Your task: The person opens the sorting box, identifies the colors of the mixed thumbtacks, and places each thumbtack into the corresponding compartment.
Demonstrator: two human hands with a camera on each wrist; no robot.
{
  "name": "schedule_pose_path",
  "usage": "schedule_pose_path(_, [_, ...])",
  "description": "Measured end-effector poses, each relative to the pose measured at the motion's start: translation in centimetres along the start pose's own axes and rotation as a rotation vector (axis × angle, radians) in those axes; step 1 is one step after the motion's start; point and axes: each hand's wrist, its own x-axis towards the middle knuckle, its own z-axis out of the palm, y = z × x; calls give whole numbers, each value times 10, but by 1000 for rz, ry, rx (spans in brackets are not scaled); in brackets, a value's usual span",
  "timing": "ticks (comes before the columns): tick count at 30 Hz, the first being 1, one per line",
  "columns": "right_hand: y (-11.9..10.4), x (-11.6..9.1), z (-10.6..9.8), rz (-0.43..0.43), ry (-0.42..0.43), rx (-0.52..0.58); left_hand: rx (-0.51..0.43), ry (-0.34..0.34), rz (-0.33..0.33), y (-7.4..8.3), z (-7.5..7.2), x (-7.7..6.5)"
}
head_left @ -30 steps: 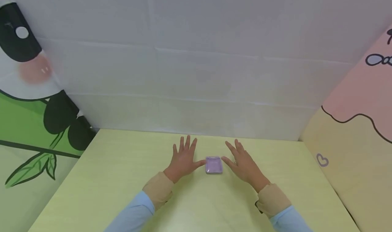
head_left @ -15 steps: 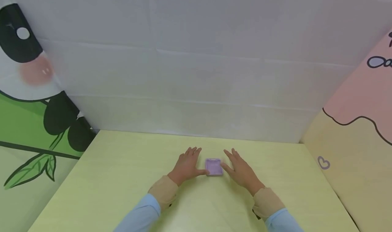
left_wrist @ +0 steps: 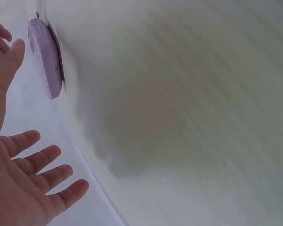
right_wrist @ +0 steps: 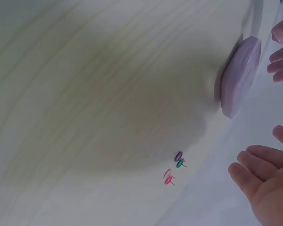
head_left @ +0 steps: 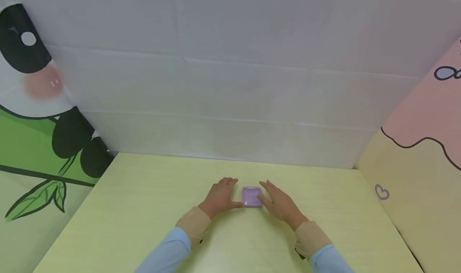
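While the purple dish [head_left: 251, 195] sat on the counter [head_left: 151, 209] between the left hand [head_left: 220, 197] and the right hand [head_left: 281, 204], both sets of fingers [left_wrist: 45, 157] spread loosely, holding nothing, and the work seemed barely begun, with tacks [right_wrist: 180, 163] lying outside the dish!
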Motion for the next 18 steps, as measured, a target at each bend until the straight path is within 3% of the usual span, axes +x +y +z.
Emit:
schedule_pose_path(7, [3,6,9,-29,-34,-14,8,-15,11,4,3,4])
schedule_pose_path(14, [4,12,17,-152,-39,-36,14,-36,37,8,8,6])
schedule_pose_path(18, [3,11,19,-152,-50,-14,56,-54,54,14,8,5])
